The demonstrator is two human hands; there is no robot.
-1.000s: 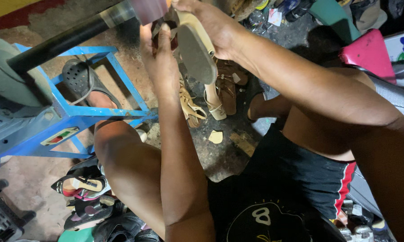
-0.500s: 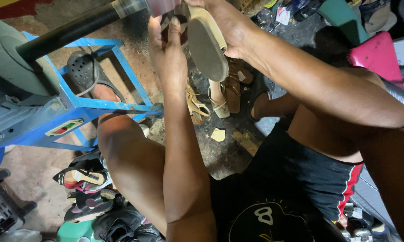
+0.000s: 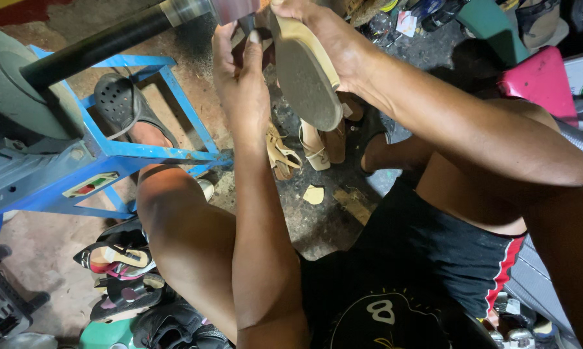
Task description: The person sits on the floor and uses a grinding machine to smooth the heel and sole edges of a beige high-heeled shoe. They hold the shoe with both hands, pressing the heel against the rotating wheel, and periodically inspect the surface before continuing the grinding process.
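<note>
Materials and finishes, shoe-repair bench seen from above

Grey flat shoe sole (image 3: 307, 81): matt, finely rough face with a smooth tan edge, gripped by the right hand (image 3: 324, 35) and touched by the left hand (image 3: 240, 81). Black cylindrical machine shaft (image 3: 97, 48): smooth, dull sheen, ending in a bright bare-metal collar (image 3: 185, 10). Blue painted metal frame (image 3: 156, 152): semi-gloss, chipped and rusty in places. Dark perforated clog (image 3: 117, 103): matt rubber or plastic. Tan strappy sandals (image 3: 282, 155): leather-like, low sheen. Black shorts (image 3: 434, 252): soft matt cloth. Pink seat cushion (image 3: 540, 81): glossy vinyl-like. Concrete floor (image 3: 317, 220): rough, dusty, stained.
</note>
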